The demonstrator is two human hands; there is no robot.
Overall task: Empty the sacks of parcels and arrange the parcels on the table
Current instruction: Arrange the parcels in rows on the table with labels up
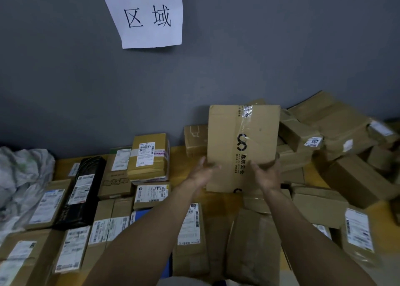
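A flat brown cardboard parcel with clear tape and a black logo stands upright above the yellow table. My left hand holds its lower left edge, fingers reaching behind it. Gripping its lower right corner is my right hand. Labelled parcels lie in rows on the left half of the table. A loose heap of brown boxes is piled at the right. A crumpled white sack lies at the far left.
A grey wall runs behind the table, with a white paper sign taped to it. A long black parcel lies among the left rows. More brown parcels sit near the front edge, under my forearms.
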